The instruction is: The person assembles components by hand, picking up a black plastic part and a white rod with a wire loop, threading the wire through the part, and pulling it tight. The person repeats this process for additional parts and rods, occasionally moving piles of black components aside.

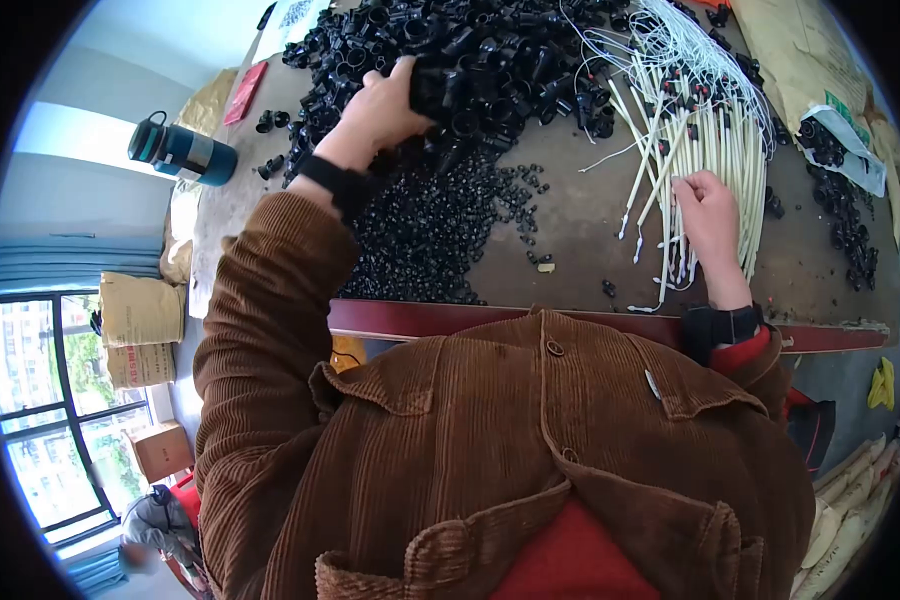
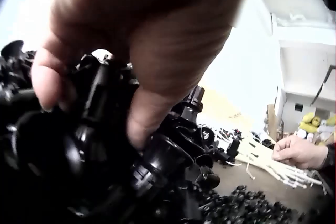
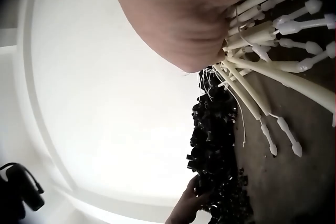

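My left hand (image 1: 378, 112) reaches into a heap of black plastic fittings (image 1: 370, 35). In the left wrist view, its thumb and fingers curve down on either side of a black fitting (image 2: 96, 95), and the thumb tip presses against the pieces there. The rest of the grip is hidden by the dark heap. Over a bundle of cream tubes (image 1: 715, 150) with white pointed ends (image 3: 289, 134) is my right hand (image 1: 712, 220), its fingers curled in and its thumb against the forefinger. Nothing shows between those fingertips.
Small black parts (image 1: 410, 235) spread in front of the heap. White strings (image 1: 670, 35) trail behind the tubes. A dark bottle (image 1: 185, 150) and a red packet (image 1: 247, 92) are at the left. On the right sits a plastic bag (image 1: 850, 150) with black pieces. Another person (image 1: 160, 525) appears lower left.
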A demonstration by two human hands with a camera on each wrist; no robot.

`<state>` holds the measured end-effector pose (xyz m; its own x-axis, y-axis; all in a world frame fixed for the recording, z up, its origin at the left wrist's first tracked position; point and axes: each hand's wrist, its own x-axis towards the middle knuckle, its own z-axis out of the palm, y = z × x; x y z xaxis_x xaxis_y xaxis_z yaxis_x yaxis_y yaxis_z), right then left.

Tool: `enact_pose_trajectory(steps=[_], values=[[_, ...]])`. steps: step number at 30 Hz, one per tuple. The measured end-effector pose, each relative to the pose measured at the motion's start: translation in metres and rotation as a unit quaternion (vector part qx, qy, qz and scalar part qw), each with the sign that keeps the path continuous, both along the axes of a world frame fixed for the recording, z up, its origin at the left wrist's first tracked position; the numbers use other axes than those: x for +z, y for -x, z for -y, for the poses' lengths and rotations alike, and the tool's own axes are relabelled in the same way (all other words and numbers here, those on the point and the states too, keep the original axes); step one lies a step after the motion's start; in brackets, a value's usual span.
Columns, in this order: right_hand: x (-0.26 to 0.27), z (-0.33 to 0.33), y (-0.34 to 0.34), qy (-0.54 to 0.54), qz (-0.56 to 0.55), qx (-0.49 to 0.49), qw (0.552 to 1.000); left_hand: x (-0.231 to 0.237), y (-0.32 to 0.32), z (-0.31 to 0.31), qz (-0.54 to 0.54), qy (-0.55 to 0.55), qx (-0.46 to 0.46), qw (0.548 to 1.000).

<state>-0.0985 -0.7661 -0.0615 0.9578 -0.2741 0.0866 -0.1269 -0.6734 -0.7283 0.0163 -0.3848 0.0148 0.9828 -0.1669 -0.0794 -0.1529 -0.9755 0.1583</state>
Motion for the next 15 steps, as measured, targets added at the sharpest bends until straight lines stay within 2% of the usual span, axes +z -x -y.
enact_pose_trajectory(steps=[3, 6, 7, 9, 10, 12, 13, 15], values=[[-0.001, 0.001, 0.002, -0.003, 0.008, 0.004, 1.0, -0.005, -0.003, 0.024, 0.014, 0.01, 0.016, 1.0], [-0.002, 0.001, 0.0, 0.007, 0.025, 0.011, 1.0, -0.008, 0.008, 0.04, 0.026, 0.1, 0.008, 0.995], [-0.004, 0.002, 0.0, 0.005, 0.034, 0.01, 0.999, -0.009, 0.014, 0.046, 0.028, 0.099, 0.013, 0.995], [-0.009, 0.005, 0.0, -0.001, 0.049, 0.014, 0.999, -0.009, 0.033, 0.054, 0.033, 0.14, -0.085, 0.986], [-0.01, 0.005, -0.001, -0.003, 0.052, 0.025, 0.998, -0.001, 0.049, 0.057, 0.037, 0.137, -0.074, 0.987], [-0.013, 0.008, -0.001, -0.012, 0.06, 0.024, 0.998, 0.017, 0.076, 0.059, -0.037, 0.277, -0.154, 0.948], [-0.014, 0.008, 0.0, -0.017, 0.063, 0.021, 0.998, 0.019, 0.079, 0.048, -0.033, 0.274, -0.147, 0.95], [-0.013, 0.008, 0.001, -0.023, 0.062, 0.028, 0.997, 0.02, 0.086, 0.007, 0.15, 0.258, -0.1, 0.949]])
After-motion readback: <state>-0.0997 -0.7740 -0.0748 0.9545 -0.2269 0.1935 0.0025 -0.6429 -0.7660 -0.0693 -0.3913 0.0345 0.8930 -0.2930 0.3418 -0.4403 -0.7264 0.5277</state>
